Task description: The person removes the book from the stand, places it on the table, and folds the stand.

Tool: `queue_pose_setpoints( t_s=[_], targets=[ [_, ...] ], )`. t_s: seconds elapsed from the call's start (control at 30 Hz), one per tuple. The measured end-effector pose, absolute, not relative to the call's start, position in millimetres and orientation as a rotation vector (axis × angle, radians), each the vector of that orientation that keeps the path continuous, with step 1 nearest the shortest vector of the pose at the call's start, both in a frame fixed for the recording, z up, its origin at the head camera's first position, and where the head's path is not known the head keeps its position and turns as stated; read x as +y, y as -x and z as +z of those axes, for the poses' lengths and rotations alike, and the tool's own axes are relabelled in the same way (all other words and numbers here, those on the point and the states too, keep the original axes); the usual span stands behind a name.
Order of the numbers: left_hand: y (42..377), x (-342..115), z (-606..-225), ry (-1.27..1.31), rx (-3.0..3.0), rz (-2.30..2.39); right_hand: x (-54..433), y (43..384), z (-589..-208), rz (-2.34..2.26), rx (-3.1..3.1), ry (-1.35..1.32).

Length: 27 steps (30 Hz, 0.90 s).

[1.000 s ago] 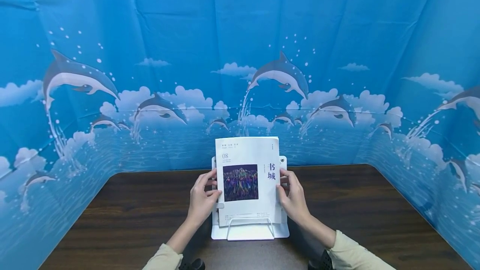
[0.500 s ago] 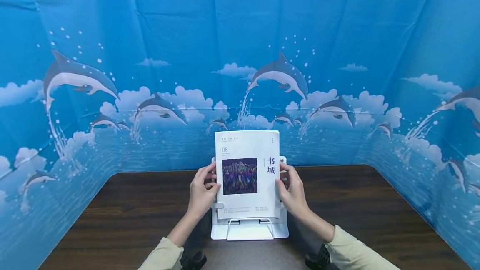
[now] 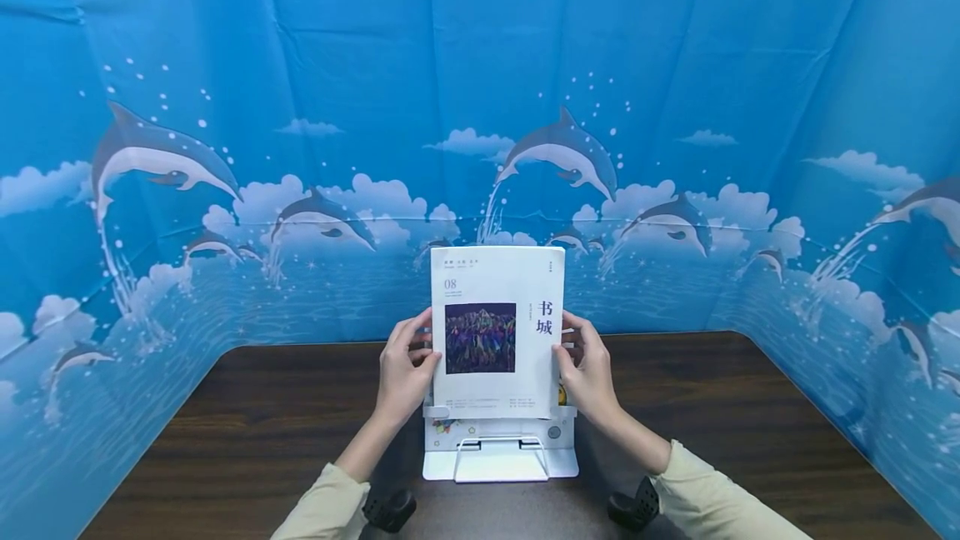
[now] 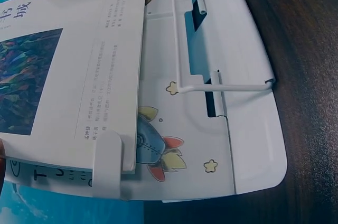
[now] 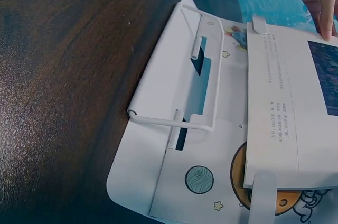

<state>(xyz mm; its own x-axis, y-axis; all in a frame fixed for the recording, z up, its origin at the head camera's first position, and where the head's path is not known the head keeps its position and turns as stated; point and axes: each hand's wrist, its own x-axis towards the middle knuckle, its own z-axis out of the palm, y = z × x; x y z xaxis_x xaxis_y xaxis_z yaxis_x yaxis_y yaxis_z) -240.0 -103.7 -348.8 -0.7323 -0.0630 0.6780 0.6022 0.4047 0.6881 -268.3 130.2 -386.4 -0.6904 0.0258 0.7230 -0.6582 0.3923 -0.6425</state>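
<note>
A white magazine point(image 3: 487, 394) with a dark square picture and Chinese lettering stands upright in front of a white book stand point(image 3: 561, 467), its bottom edge above the stand's ledge. My left hand point(image 3: 401, 373) pinches its left edge, thumb on the cover and fingers behind. At the opposite edge my right hand point(image 3: 597, 373) grips the same way. One white page clip point(image 4: 107, 166) overlaps the lower left corner in the left wrist view. Another page clip point(image 5: 262, 197) lies over the lower right corner in the right wrist view. The fingers behind the magazine are partly hidden.
A white wire bracket point(image 5: 177, 123) projects from the front of the stand. Cartoon prints, including a blue rocket point(image 4: 150, 142), show on the stand's back plate. The dark wooden table point(image 3: 285, 432) spreads to both sides, with a blue dolphin curtain point(image 3: 405, 90) behind.
Both hands have raised the magazine up along the stand. Its bottom edge has risen from behind the wire bracket to above it, uncovering prints on the lower back plate.
</note>
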Motion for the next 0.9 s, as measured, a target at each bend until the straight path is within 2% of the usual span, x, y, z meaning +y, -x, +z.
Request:
queue_pose_setpoints(
  t_s=[0.5, 0.9],
  targets=[
    [240.2, -100.8, -336.7, 0.558, -1.930, -1.295, 131.5, 263.5, -367.3, 1.303, -1.905, -0.609],
    [234.4, -95.6, -328.3, 0.544, -1.960, -1.341, 142.2, 264.6, -360.2, 1.302, -1.924, -0.601]
  ],
)
